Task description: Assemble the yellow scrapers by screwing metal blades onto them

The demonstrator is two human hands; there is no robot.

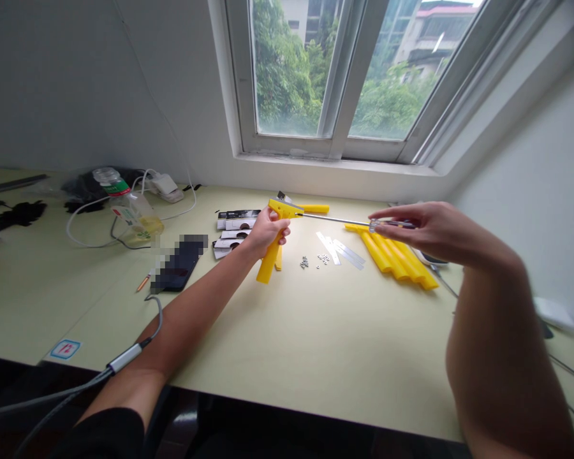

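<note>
Right forearm (pixel 500 338) looms nearest, right of the yellow scraper (pixel 282 208); right fingers (pixel 397 211) hold a screwdriver (pixel 339 220), its shaft running crosswise to the scraper's head, tip apparently touching. Left fingers (pixel 282 224) wrap the scraper's tilted grip over the bench (pixel 339 344).

Handle (pixel 283 208) left, screwdriver (pixel 337 220) right, table (pixel 287 344) beneath

- An indoor room, somewhere between an office and a light assembly workshop; which one cannot be told.
- Long pale worktop (pixel 316 350) along a plain wall (pixel 90 95), with a number sticker (pixel 66 349) near its edge.
- Workshop signs: a screwdriver (pixel 335 220), yellow handles (pixel 397 255) in a row, small hardware (pixel 305 262), flat strips (pixel 339 248).
- Office signs: phone (pixel 186 255), white charger (pixel 166 186), drink bottle (pixel 129 207).
- Window (pixel 344 76) onto trees (pixel 284 76) and buildings (pixel 411 32).
</note>
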